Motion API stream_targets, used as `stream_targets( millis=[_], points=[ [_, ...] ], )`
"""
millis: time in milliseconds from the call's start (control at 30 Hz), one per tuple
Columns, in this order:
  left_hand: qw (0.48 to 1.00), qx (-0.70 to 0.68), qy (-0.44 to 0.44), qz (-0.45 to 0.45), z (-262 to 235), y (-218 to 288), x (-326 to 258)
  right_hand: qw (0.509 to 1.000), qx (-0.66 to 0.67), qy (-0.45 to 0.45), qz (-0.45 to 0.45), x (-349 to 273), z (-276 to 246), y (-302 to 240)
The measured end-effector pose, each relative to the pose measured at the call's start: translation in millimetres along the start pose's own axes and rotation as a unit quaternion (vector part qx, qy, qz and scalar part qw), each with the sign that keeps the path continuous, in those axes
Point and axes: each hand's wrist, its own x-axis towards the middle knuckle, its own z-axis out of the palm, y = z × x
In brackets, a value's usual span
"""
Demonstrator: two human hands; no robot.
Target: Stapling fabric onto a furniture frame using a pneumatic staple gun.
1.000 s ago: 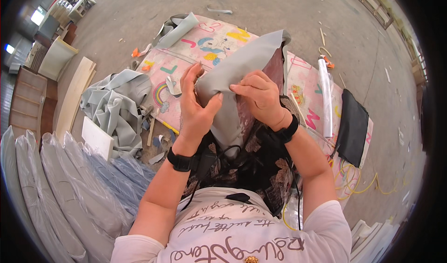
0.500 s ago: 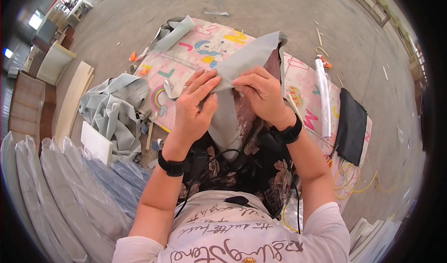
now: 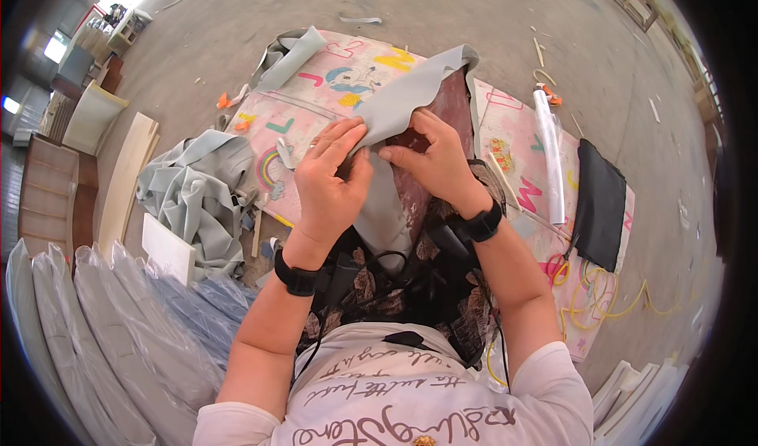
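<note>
Since the earlier frame both hands have lowered the grey leatherette piece (image 3: 395, 106) toward the lap. Left hand (image 3: 332, 174) and right hand (image 3: 430, 158) pinch its folded edge between thumbs and fingers, above the patterned mat (image 3: 316, 91). It looks soft, light, floppy; best gripped at the edge

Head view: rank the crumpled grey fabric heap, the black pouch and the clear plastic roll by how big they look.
1. Crumpled grey fabric heap, clearly the largest.
2. Black pouch.
3. Clear plastic roll, long but thin.
The fisheye bends the rim, so the last two are less sure.
</note>
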Motion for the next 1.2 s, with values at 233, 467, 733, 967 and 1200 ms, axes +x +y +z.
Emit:
stream_targets(
  millis=[233, 467, 733, 967, 1200],
  points=[
    [0.998, -0.023, -0.002, -0.053, -3.6, -4.5, 1.6, 0.989, -0.088, 0.002, -0.115, 11.6, 1.4, -3.7],
    [0.994, -0.053, -0.067, -0.072, 4.5, -1.5, 5.8, 0.997, -0.033, 0.066, -0.021, 13.6, -4.1, 1.1],
    [0.999, -0.032, 0.036, 0.014, 30.2, 8.7, 11.5, 0.996, -0.028, 0.083, -0.020, 9.5, -6.1, 1.1],
    [0.999, -0.021, 0.041, 0.019, 28.3, 8.0, 7.4, 0.906, -0.277, 0.200, -0.249, 14.4, -14.0, -30.8],
    [0.998, -0.047, 0.035, 0.020, 28.7, 9.6, 7.3, 0.878, -0.318, 0.058, -0.354, 9.3, -27.1, -4.5]
  ],
)
